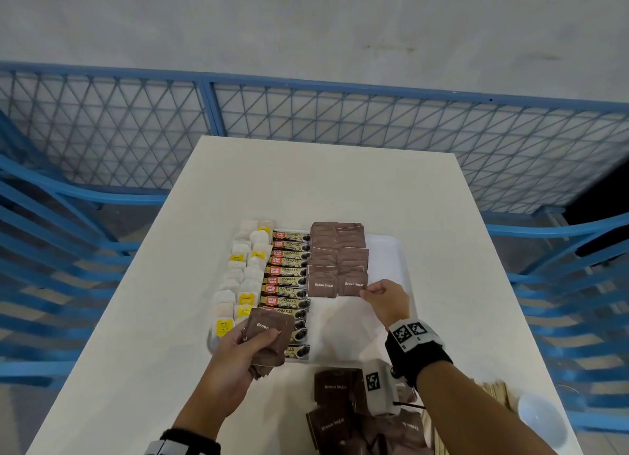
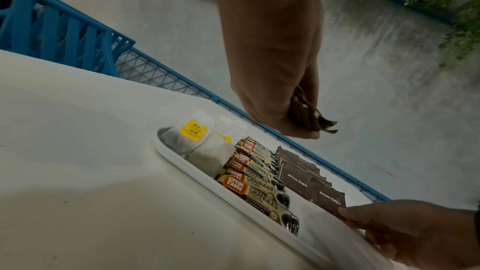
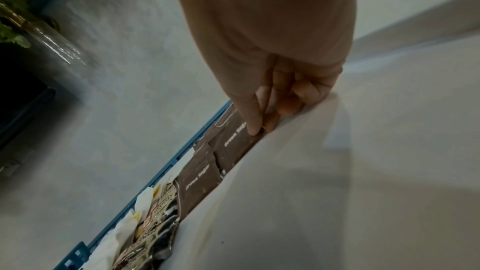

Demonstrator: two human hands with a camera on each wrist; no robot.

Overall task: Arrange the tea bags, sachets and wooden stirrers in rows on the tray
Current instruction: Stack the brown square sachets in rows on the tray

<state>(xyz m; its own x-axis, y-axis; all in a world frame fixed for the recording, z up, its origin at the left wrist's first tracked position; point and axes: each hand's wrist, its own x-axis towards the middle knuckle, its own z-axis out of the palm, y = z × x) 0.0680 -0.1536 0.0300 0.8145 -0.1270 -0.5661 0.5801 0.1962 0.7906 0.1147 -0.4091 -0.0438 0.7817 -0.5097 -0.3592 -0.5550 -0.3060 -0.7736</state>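
A white tray (image 1: 388, 260) holds tea bags (image 1: 243, 277) in two columns at the left, coffee sachets (image 1: 286, 281) in a column beside them, and brown sugar sachets (image 1: 337, 250) in two overlapping columns. My left hand (image 1: 252, 344) grips a stack of brown sugar sachets (image 1: 269, 332) above the tray's near left part. My right hand (image 1: 369, 293) pinches the right corner of the nearest right-column brown sugar sachet (image 1: 354, 284), which lies on the tray; the right wrist view shows thumb and forefinger (image 3: 253, 128) on that sachet (image 3: 236, 145). Wooden stirrers (image 1: 493, 391) lie off the tray, at the near right.
Loose brown sugar sachets (image 1: 335, 407) are heaped on the white table (image 1: 306, 182) in front of the tray. A white bowl (image 1: 541, 417) stands at the table's near right corner. A blue mesh fence (image 1: 306, 114) and blue chairs (image 1: 51, 243) surround the table.
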